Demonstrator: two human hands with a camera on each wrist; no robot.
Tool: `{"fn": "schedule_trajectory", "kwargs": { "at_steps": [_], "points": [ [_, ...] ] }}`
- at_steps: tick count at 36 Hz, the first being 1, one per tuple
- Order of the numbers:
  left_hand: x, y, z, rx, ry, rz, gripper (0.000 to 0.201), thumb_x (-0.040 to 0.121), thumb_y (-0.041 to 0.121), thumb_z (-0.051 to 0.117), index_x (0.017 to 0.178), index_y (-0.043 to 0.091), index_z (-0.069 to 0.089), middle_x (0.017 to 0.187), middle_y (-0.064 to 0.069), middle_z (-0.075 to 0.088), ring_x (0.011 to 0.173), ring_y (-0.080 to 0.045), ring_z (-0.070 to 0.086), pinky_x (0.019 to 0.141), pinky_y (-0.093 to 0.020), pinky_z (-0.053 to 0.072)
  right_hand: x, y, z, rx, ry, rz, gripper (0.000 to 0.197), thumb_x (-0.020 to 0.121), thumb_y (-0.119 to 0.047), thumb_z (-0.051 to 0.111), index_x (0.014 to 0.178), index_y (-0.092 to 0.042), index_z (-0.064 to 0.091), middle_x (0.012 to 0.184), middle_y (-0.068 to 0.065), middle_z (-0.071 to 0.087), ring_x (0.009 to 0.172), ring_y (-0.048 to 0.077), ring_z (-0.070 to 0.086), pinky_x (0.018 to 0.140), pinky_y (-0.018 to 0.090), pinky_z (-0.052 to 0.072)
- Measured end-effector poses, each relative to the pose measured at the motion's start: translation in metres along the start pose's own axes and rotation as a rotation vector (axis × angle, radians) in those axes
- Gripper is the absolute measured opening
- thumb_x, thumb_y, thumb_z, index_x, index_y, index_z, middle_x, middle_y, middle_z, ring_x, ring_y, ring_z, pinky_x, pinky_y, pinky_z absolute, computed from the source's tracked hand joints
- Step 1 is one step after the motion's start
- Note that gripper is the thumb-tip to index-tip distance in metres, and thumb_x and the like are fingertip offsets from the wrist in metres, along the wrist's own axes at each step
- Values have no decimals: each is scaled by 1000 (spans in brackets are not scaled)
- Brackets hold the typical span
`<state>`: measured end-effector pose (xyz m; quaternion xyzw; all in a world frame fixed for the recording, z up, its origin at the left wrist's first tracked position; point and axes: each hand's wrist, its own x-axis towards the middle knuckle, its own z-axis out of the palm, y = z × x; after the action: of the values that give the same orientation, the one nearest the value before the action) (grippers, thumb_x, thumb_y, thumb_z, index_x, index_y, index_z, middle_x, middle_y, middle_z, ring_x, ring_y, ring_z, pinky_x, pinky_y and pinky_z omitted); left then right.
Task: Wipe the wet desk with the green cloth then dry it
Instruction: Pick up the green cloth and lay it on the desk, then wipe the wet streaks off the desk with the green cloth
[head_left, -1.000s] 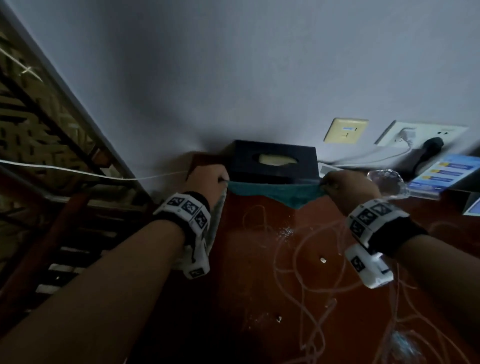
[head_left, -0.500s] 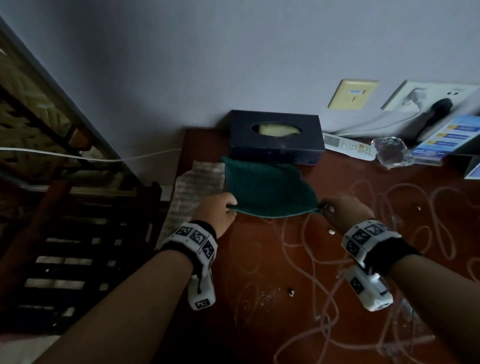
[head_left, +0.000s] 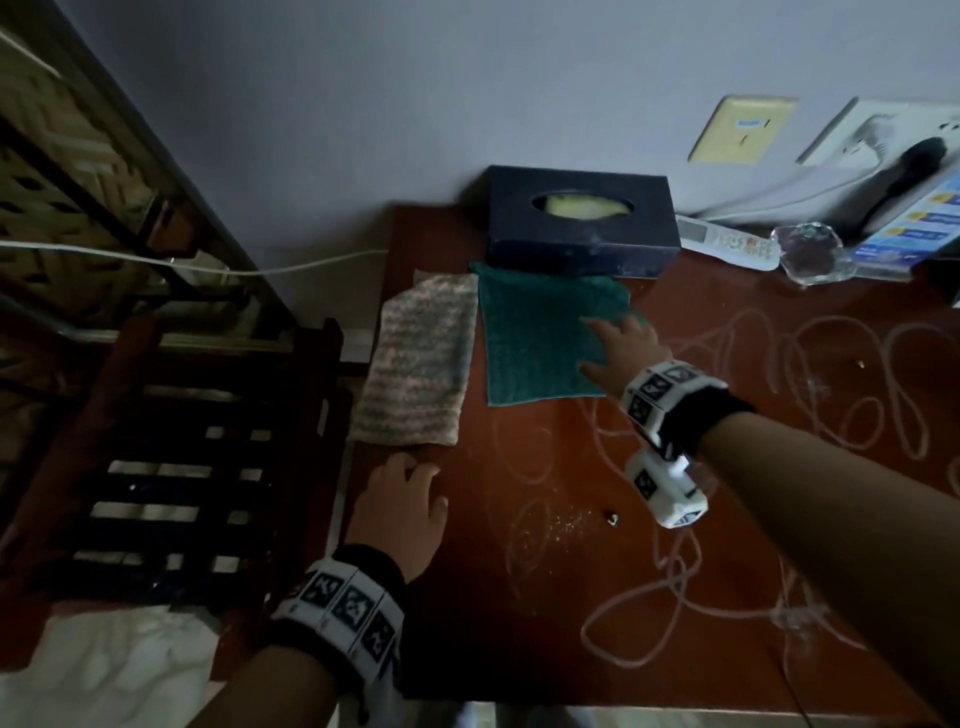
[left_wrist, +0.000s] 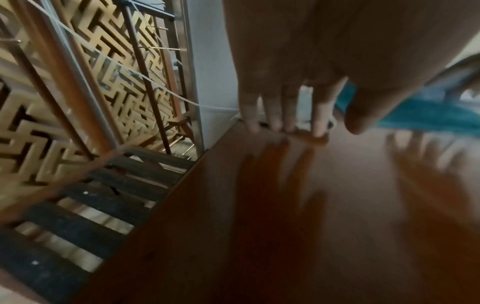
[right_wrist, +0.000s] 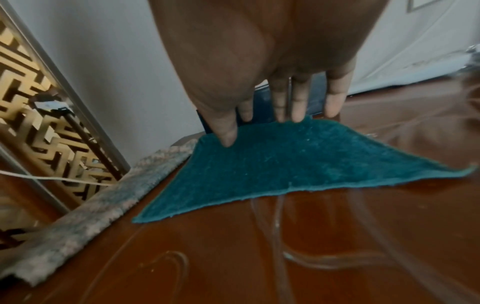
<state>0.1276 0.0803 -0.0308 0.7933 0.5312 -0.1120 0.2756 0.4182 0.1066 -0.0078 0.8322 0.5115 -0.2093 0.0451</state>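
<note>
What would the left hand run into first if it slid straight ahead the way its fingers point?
Most likely the striped grey cloth. The left hand lies flat on the desk with fingers aimed at that cloth's near edge, just ahead. The green cloth lies off to the right, under the right hand.

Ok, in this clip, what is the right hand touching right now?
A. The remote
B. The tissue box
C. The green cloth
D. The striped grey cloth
C: the right hand lies with straight fingers on the green cloth, spread flat on the desk.
</note>
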Motion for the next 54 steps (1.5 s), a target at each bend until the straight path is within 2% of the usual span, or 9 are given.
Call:
{"fn": "schedule_trajectory", "kwargs": {
  "at_steps": [3, 6, 14, 20, 25, 29, 36, 50, 54],
  "points": [
    [-2, -5, 9, 147, -93, -60, 65, 95, 50, 36, 150, 30, 9, 157, -9, 0, 144, -26, 4, 115, -43, 18, 16, -12, 10, 11, -62, -2, 66, 92, -47, 52, 148, -39, 18, 155, 8, 16, 140, 34, 17, 110, 56, 26],
    [1, -6, 17, 203, -177, -63, 74, 93, 61, 29, 148, 36, -14, 154, -9, -26, 143, -28, -18, 115, -51, 1, 32, -19, 19, 27, -144, 19, 72, 89, -57, 50, 147, -46, 9, 159, 2, -6, 144, 35, 1, 111, 61, 18],
    [19, -4, 28, 274, -295, -87, 83, 83, 77, 17, 130, 37, -38, 146, -12, -40, 133, -36, -38, 107, -63, -15, 54, -28, 39, -22, -202, -11, 83, 77, -79, 43, 141, -57, -6, 155, -10, -26, 144, 28, -19, 107, 71, 2],
    [28, -3, 24, 292, -359, -78, 84, 81, 79, 18, 123, 38, -42, 145, -10, -42, 131, -39, -39, 101, -67, -18, 60, -30, 49, -47, -210, -22, 84, 69, -91, 23, 135, -61, -20, 149, -12, -37, 141, 28, -28, 101, 76, -3],
    [28, -6, 25, 257, -382, -51, 87, 69, 85, 8, 118, 39, -48, 124, -6, -53, 121, -36, -49, 100, -68, -20, 77, -38, 41, -53, -198, 9, 85, 68, -92, 21, 135, -60, -20, 151, -10, -35, 141, 29, -26, 100, 76, -1],
    [28, -6, 23, 256, -393, -50, 85, 81, 79, 20, 121, 39, -44, 124, -6, -52, 124, -37, -47, 100, -67, -19, 82, -41, 36, -43, -199, 22, 87, 67, -93, 20, 136, -59, -19, 152, -9, -34, 142, 30, -24, 100, 76, -1],
    [27, -4, 18, 256, -416, -58, 86, 82, 78, 23, 123, 40, -43, 145, -10, -43, 127, -39, -44, 101, -67, -19, 56, -46, 50, 4, -180, 10, 90, 63, -94, 24, 134, -61, -20, 150, -11, -37, 140, 29, -29, 99, 75, -6],
    [27, -3, 20, 268, -387, -74, 90, 81, 79, 24, 138, 39, -32, 149, -9, -38, 130, -39, -41, 101, -68, -18, -22, -51, 79, 38, -240, 17, 90, 72, -86, 34, 139, -57, -19, 144, -12, -45, 135, 25, -39, 101, 74, -13],
    [26, -2, 16, 283, -408, -80, 89, 82, 79, 24, 139, 39, -32, 150, -9, -36, 132, -39, -39, 101, -67, -18, -33, -55, 78, 49, -222, 45, 90, 73, -83, 41, 143, -55, -9, 151, -10, -34, 139, 25, -31, 102, 73, -11]
  ]
}}
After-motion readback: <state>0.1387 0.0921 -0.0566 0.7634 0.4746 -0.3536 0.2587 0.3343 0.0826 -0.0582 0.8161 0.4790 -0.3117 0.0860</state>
